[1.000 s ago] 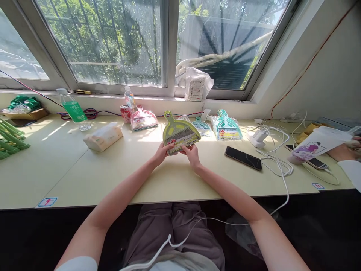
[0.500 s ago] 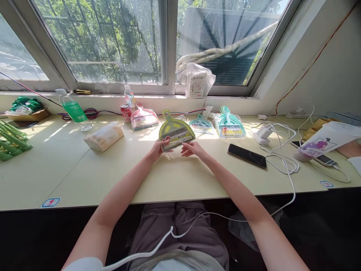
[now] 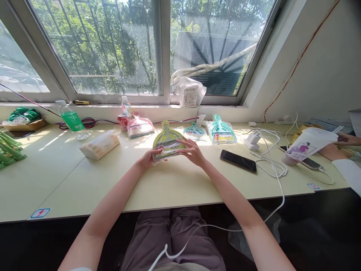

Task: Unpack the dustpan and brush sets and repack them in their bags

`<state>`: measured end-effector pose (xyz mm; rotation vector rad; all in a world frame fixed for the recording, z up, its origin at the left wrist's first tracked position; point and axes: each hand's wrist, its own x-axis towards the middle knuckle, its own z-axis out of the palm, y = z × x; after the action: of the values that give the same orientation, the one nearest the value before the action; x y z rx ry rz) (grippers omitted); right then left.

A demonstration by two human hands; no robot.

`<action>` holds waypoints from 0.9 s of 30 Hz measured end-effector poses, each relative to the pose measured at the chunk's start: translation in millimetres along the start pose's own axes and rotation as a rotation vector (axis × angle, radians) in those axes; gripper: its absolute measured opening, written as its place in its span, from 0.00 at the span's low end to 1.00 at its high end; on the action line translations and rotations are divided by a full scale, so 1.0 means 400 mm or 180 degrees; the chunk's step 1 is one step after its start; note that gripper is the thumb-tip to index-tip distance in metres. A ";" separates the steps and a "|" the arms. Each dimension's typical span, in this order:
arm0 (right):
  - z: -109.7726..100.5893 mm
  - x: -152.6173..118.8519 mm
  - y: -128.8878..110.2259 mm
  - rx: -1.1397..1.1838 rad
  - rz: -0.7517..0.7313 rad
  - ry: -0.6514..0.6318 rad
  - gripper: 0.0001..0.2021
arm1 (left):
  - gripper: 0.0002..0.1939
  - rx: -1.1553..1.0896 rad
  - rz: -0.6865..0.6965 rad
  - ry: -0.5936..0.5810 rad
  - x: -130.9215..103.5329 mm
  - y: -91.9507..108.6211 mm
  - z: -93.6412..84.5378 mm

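A yellow-green dustpan and brush set [image 3: 167, 142] in clear plastic wrap is held tilted up above the table, handle pointing away from me. My left hand [image 3: 147, 158] is closed on its lower left corner, thumb across the front. At the right side, my right hand [image 3: 193, 152] grips the pack, its fingers reaching over the front label. Beyond it lie similar wrapped sets: a pink dustpan set [image 3: 140, 126] to the left, a small teal dustpan set [image 3: 195, 132] and a stack of teal dustpan sets [image 3: 222, 131] to the right.
A tissue pack [image 3: 100, 145], a green-labelled bottle [image 3: 72, 120] and a red can [image 3: 122, 122] stand left. On the right are a black phone [image 3: 238, 161], a charger [image 3: 252, 140] with white cables, a tilted cup [image 3: 308, 145] and another person's hand [image 3: 332, 152].
My right hand has moved up from the pack's lower edge onto its right front. The view has shifted, and another person's hand and sleeve show more at the right.
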<state>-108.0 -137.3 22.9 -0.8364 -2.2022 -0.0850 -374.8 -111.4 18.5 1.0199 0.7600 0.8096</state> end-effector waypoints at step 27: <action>0.063 -0.016 0.060 0.3495 0.3375 0.0974 0.17 | 0.47 0.1096 0.0879 -0.0235 0.018 -0.025 0.039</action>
<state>-106.4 -114.2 -3.9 -1.0622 -0.9901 1.2707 -356.1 -114.8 13.3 1.4794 0.7181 0.8885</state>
